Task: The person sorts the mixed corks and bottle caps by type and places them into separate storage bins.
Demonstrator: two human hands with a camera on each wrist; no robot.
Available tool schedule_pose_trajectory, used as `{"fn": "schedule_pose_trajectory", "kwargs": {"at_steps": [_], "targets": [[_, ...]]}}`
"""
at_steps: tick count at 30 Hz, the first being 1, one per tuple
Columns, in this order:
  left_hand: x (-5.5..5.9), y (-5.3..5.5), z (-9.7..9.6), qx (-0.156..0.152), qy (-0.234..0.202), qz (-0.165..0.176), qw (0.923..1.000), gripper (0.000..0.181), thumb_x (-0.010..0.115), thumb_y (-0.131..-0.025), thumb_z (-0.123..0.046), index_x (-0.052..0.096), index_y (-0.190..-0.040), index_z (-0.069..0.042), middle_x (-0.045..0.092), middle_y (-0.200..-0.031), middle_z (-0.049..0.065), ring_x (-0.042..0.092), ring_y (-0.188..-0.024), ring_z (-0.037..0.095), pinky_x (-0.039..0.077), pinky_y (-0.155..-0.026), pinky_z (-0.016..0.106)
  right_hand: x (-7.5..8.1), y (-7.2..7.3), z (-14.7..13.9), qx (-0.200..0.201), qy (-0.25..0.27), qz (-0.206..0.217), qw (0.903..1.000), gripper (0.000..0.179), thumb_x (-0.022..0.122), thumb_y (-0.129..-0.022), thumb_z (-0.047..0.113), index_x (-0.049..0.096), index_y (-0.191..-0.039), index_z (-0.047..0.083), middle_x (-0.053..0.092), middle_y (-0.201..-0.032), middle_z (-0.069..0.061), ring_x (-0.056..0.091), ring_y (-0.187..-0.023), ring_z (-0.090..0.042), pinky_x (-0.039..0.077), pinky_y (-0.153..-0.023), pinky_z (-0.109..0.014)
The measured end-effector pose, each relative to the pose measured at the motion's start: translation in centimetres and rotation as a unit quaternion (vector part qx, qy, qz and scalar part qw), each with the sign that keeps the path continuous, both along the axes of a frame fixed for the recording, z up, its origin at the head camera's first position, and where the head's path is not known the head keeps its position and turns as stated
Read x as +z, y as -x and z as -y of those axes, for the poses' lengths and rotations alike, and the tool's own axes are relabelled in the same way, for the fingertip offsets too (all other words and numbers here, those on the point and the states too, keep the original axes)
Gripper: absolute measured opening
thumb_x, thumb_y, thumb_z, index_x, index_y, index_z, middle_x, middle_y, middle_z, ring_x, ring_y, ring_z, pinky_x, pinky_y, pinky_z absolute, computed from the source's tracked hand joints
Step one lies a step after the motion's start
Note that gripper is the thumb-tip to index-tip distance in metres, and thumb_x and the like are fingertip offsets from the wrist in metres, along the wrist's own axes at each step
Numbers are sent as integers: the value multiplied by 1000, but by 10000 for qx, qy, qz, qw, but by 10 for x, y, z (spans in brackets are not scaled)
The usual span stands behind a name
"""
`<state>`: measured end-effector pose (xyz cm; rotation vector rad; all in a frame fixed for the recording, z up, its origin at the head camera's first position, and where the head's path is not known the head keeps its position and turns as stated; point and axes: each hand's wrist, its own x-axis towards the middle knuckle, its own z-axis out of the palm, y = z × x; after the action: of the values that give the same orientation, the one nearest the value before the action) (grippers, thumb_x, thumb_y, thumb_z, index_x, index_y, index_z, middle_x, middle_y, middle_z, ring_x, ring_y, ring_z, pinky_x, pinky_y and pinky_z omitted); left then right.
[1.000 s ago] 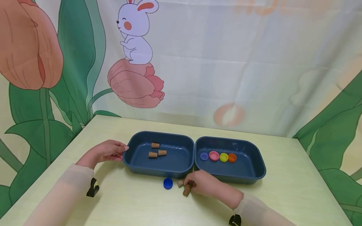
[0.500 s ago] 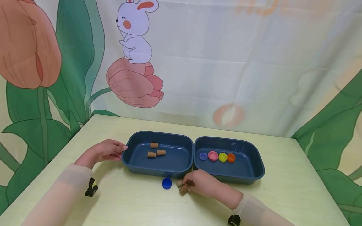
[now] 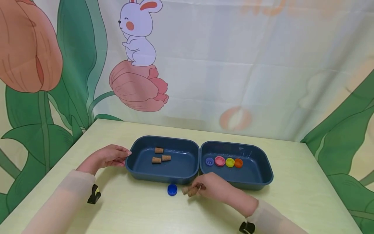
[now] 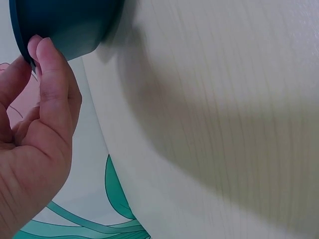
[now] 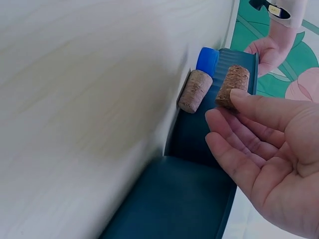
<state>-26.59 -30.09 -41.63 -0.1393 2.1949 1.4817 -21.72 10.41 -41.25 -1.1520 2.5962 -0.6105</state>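
My right hand (image 3: 213,187) pinches a cork (image 5: 234,82) between thumb and fingertips, in front of where the two trays meet. Beside it on the table lies a second, paler cork (image 5: 195,91). A blue bottle cap (image 3: 172,189) sits just left of that one. At the far left end of the left dark blue tray (image 3: 163,179), my left hand (image 3: 109,156) grips the rim with thumb and fingers, as the left wrist view shows closely. Three corks (image 3: 166,158) lie inside this tray.
A matching right tray (image 3: 260,185) stands against the left one. In it is a row of several caps: purple (image 3: 209,162), pink (image 3: 220,161), yellow (image 3: 230,162) and orange (image 3: 238,163). A printed cloth (image 3: 204,81) hangs behind the table.
The cork in my right hand has turned from pointing down toward me to a flatter, raised position. My right wrist has shifted slightly right. The left hand stays at the tray rim.
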Motion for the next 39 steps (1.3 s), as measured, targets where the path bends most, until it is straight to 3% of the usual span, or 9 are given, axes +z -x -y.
{"fn": "schedule_pose_trajectory", "kwargs": {"at_steps": [17, 24, 31, 39], "targets": [[2, 2, 2, -21, 152, -21, 9999, 34, 54, -107, -21, 55, -126, 7, 66, -80, -3, 65, -72, 7, 61, -72, 20, 8, -2, -13, -33, 93, -180, 9998, 15, 75, -86, 0, 76, -100, 5, 78, -89, -3, 59, -74, -2, 52, -69, -15], [3, 1, -1, 5, 159, 15, 9999, 32, 54, -107, -21, 56, -124, 7, 66, -79, -4, 65, -72, 7, 61, -72, 20, 13, 0, -14, -115, 135, 143, 9997, 13, 75, -88, 1, 77, -101, 5, 77, -90, -3, 58, -73, -1, 52, -69, -14], [3, 1, -1, 56, 133, 34, 9999, 30, 54, -107, -20, 57, -122, 6, 67, -80, -4, 65, -71, 7, 61, -72, 20, 23, 3, -14, 56, 147, 18, 9999, 10, 74, -89, 2, 78, -98, 6, 77, -88, -2, 55, -70, 1, 51, -66, -13], [2, 0, -1, 18, 107, 45, 9999, 29, 54, -107, -20, 57, -121, 5, 65, -79, -4, 64, -72, 7, 61, -72, 20, 36, 4, -14, -38, -43, 12, 10000, 9, 76, -90, 6, 76, -99, 7, 77, -90, -2, 60, -75, -3, 54, -71, -14]]}}
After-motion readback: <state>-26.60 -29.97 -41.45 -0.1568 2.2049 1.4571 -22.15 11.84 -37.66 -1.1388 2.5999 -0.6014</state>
